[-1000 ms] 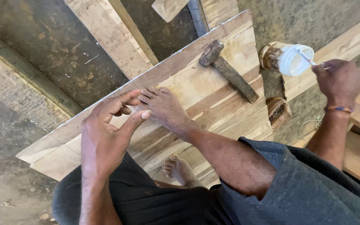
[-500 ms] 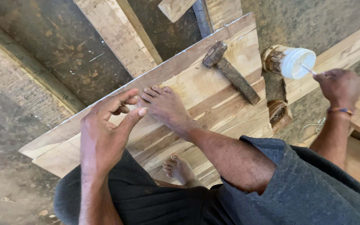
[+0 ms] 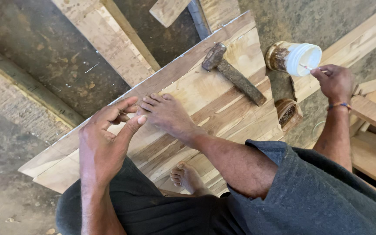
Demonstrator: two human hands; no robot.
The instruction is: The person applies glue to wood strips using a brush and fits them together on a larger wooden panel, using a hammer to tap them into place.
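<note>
A person's right hand (image 3: 335, 82), pinched on a thin stick (image 3: 310, 68), had moved back to the tub (image 3: 299, 58); the open left hand (image 3: 105, 141) stayed pressing the board (image 3: 205, 93) beside 1 foot (image 3: 166, 114)

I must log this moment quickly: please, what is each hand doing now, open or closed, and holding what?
Left hand: open, fingers spread on the wooden board, holding nothing.
Right hand: closed, pinching a thin stick at the white cup.
</note>
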